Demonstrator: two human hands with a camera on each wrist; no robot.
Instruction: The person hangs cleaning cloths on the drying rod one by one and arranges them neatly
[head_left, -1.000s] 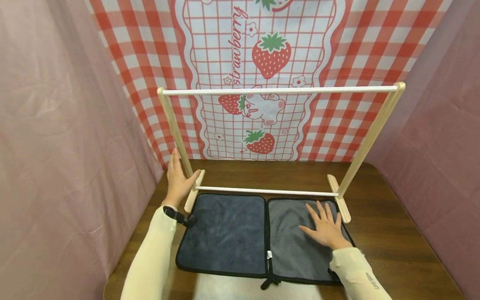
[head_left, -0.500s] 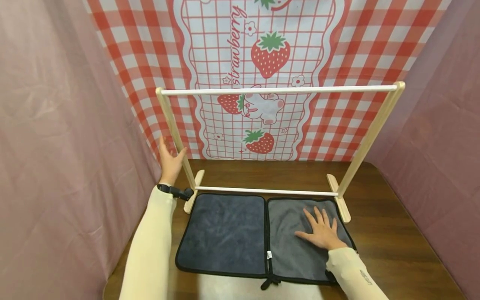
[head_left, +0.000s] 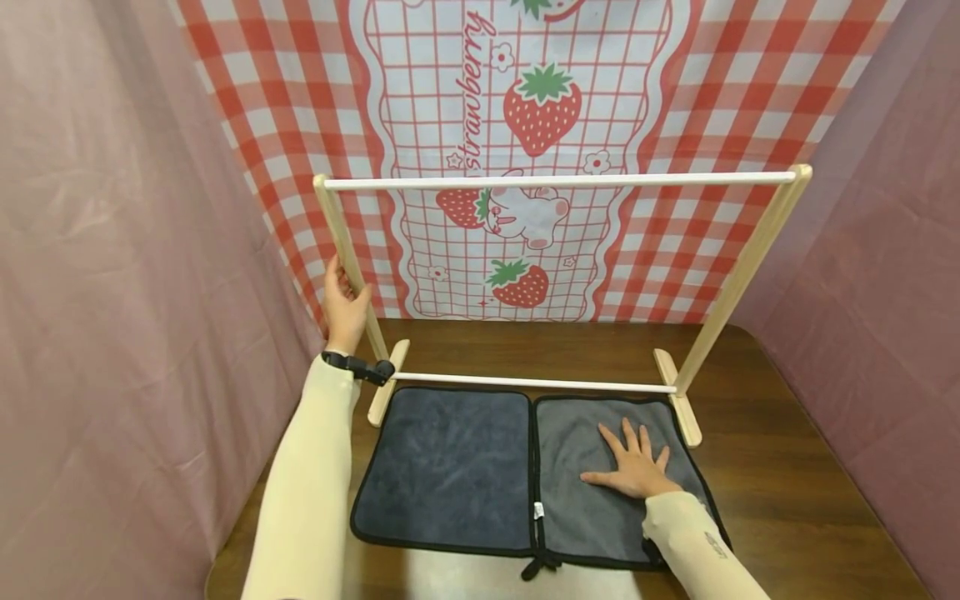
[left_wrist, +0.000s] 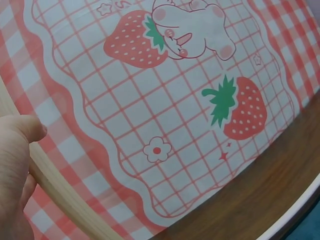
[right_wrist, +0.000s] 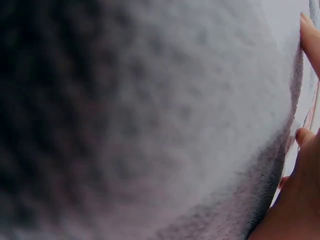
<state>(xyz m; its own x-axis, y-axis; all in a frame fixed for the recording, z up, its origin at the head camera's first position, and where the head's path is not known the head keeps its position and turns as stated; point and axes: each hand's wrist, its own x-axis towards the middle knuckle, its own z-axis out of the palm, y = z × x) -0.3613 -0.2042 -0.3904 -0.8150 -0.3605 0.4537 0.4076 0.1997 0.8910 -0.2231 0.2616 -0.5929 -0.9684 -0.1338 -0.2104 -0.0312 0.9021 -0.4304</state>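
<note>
A wooden garment rack (head_left: pixel 558 180) with white upper and lower bars stands on the table. My left hand (head_left: pixel 345 310) grips its left post (head_left: pixel 339 225) partway up, the fingers curled around it. In the left wrist view, the thumb of my left hand (left_wrist: pixel 15 165) lies over the wooden post (left_wrist: pixel 65 197). In front of the rack lie two plush grey cloths side by side, edged in black: a darker left cloth (head_left: pixel 450 471) and a right cloth (head_left: pixel 577 442). My right hand (head_left: pixel 636 471) rests on the right cloth with fingers spread. Grey fabric (right_wrist: pixel 210 110) fills most of the right wrist view, blurred.
The brown wooden table (head_left: pixel 795 500) extends beyond the cloths. A red-and-white checked strawberry cloth (head_left: pixel 540 125) hangs behind the rack. Pink curtains close in on the left (head_left: pixel 135 292) and right (head_left: pixel 877 267). A black cord end (head_left: pixel 534 568) hangs where the two cloths meet.
My left hand has moved up from beside the rack's foot and its fingers have closed around the left post. My right hand has slid slightly left and nearer across the right cloth.
</note>
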